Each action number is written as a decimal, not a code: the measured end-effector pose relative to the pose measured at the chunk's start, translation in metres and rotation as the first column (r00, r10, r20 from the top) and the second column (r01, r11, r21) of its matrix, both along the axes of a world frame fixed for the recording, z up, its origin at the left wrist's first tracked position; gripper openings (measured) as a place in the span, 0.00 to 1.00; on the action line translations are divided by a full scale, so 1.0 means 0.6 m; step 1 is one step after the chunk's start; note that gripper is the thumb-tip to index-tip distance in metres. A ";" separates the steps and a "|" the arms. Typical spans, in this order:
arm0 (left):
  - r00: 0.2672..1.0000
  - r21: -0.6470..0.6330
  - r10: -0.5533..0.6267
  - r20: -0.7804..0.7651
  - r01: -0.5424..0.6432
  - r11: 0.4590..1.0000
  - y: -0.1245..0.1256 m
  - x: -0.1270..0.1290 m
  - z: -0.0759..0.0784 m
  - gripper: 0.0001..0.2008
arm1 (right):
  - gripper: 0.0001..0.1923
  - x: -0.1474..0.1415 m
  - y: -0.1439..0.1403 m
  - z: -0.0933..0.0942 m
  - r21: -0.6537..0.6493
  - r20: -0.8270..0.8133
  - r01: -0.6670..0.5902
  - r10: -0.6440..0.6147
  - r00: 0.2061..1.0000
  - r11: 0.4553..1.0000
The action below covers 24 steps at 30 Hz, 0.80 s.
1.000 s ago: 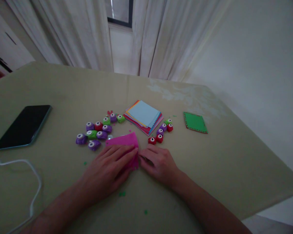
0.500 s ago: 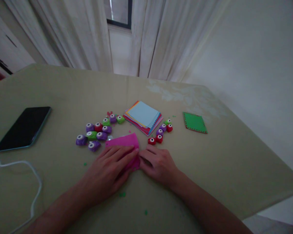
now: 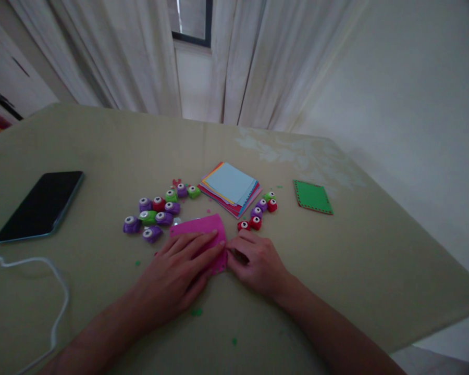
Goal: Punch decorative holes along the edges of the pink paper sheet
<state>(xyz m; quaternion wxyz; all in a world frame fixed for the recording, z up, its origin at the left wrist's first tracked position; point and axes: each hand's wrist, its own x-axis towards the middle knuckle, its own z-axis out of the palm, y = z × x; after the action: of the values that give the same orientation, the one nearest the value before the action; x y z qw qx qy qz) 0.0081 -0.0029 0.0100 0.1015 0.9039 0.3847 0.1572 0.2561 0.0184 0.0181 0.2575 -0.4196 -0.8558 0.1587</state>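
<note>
A pink sheet of paper [image 3: 201,225] lies flat on the table in front of me. My left hand [image 3: 175,273] rests palm down on it, fingers spread and pressing it against the table. My right hand [image 3: 258,260] sits just to the right, with its curled fingers at the sheet's right edge; whether something small is under them is hidden. Several small purple, green and red craft punches [image 3: 156,211] lie just beyond the left hand. A few more punches [image 3: 258,216] lie beyond the right hand.
A stack of coloured paper squares [image 3: 230,186] lies behind the pink sheet. A green card with a punched border [image 3: 311,196] lies to the right. A black phone [image 3: 42,204] and a white cable [image 3: 35,260] are at the left. Paper bits dot the beige tablecloth [image 3: 355,250].
Both hands have stayed on the pink sheet; the right hand has closed in a little against its right edge. The view has shifted slightly.
</note>
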 end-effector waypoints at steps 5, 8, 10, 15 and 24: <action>1.000 0.006 -0.007 -0.027 0.008 1.000 0.001 0.001 0.001 0.27 | 0.05 0.001 -0.001 -0.001 0.025 0.045 -0.012 0.011 0.999 1.000; 0.999 0.010 -0.015 -0.038 0.016 1.000 0.001 0.001 0.000 0.28 | 0.06 0.001 -0.001 0.000 0.018 0.052 -0.010 0.009 0.999 1.000; 0.999 0.018 -0.021 -0.038 0.021 1.000 0.001 0.001 -0.001 0.29 | 0.06 0.002 -0.001 0.001 0.002 0.033 -0.004 0.004 0.999 1.000; 0.999 0.015 -0.013 -0.032 0.013 1.000 0.000 0.000 -0.004 0.29 | 0.04 0.005 0.001 0.007 -0.063 -0.048 0.017 -0.020 0.999 0.998; 1.000 0.024 -0.011 -0.022 0.012 1.000 -0.001 0.001 0.000 0.30 | 0.04 0.007 0.005 0.005 -0.089 -0.054 0.021 -0.026 0.998 0.996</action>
<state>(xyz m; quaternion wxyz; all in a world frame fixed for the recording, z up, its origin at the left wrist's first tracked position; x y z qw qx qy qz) 0.0085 -0.0034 0.0101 0.0871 0.9090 0.3785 0.1512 0.2602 0.0214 0.0211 0.2641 -0.4360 -0.8356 0.2048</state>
